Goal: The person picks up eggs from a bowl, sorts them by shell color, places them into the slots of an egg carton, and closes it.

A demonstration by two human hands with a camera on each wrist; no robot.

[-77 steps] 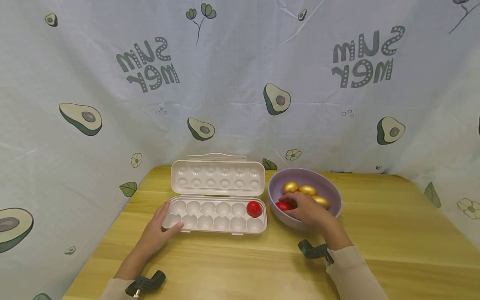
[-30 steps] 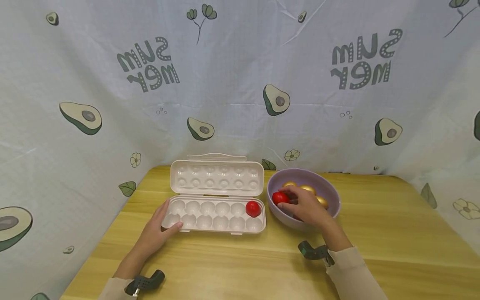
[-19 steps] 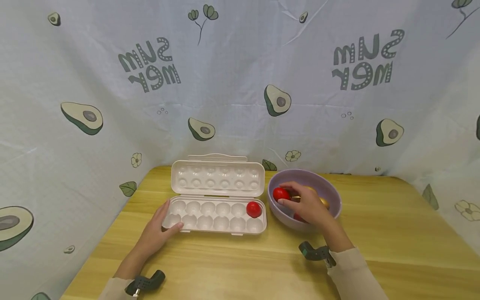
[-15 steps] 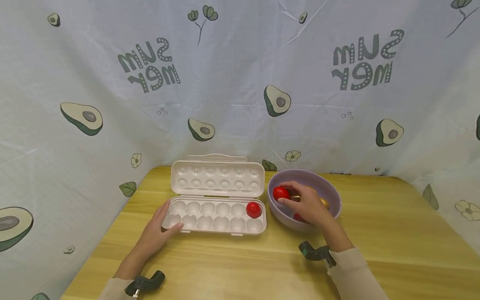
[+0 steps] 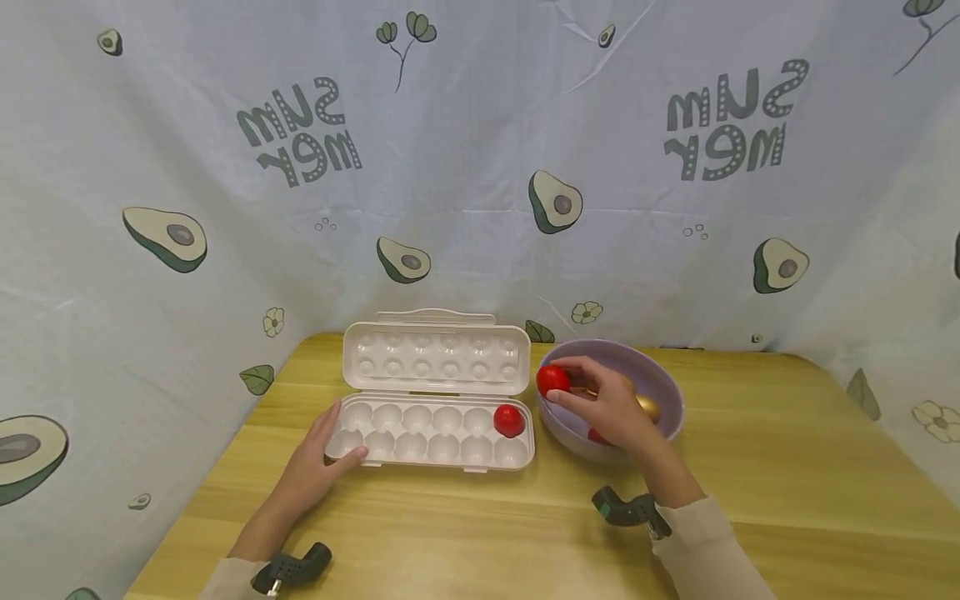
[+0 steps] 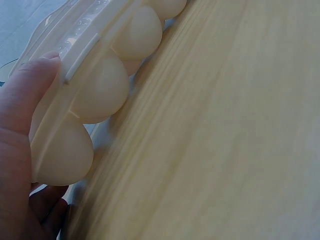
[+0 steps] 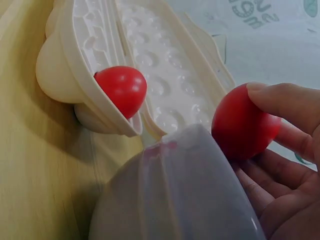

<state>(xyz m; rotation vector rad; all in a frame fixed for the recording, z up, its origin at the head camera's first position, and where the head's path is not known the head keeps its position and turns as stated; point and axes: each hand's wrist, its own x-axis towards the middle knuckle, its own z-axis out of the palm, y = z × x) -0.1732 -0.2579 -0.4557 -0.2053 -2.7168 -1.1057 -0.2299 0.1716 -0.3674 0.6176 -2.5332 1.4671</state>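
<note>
My right hand (image 5: 609, 407) pinches a red egg (image 5: 553, 381) between thumb and fingers, over the left rim of a purple bowl (image 5: 663, 379). In the right wrist view, the held egg (image 7: 242, 125) is right at the bowl's rim. To the left lies a cream egg box (image 5: 427, 471) with its lid standing up behind. One red egg (image 5: 509, 421) sits in the back-row cup at its right end. My left hand (image 5: 313, 462) grips the box's left end; its thumb (image 6: 37, 77) lies on the front rim and the fingers curl round the end.
Gold eggs (image 5: 648, 407) and a red egg (image 5: 596, 436) lie in the bowl, partly hidden behind the right hand. The wooden table (image 5: 450, 533) extends in front of both containers. A printed cloth (image 5: 465, 167) hangs close behind.
My right hand has picked up the red egg from among the others and raised it up and left to the bowl's left rim. The left hand stays on the box.
</note>
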